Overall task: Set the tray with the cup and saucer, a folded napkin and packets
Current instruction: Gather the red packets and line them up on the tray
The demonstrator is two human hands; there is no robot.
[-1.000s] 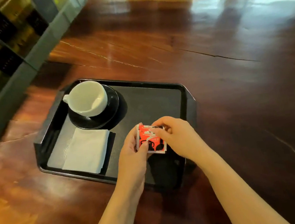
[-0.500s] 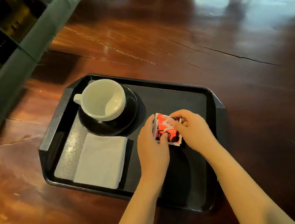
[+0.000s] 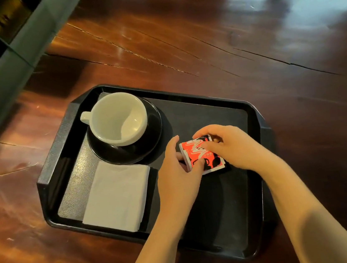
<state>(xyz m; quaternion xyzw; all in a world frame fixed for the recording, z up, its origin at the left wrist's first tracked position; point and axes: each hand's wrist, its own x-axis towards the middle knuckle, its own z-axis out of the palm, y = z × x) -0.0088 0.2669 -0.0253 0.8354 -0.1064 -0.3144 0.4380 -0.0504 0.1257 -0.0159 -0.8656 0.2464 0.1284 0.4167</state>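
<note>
On tray [image 3: 60, 145], right half: packets [image 3: 199, 156], pinched between left hand [image 3: 177, 170] and right hand [image 3: 229, 146]; risk: uneven release fans the stack

Black tray [image 3: 261, 125] left half is filling up: white cup [image 3: 118, 118] on black saucer [image 3: 148, 147] sitting at far-left corner, folded napkin [image 3: 117, 195] lying just beside it at near-left. Both hands, left hand [image 3: 177, 170] and right hand [image 3: 231, 148], are closing on red packets [image 3: 199, 156] mid-tray, blocking the centre. Tray's far-right strip and near-right floor are staying bare. Wooden table [image 3: 267, 50] beyond far edge lying open; grey shelving [image 3: 7, 64] crowding the far-left.
</note>
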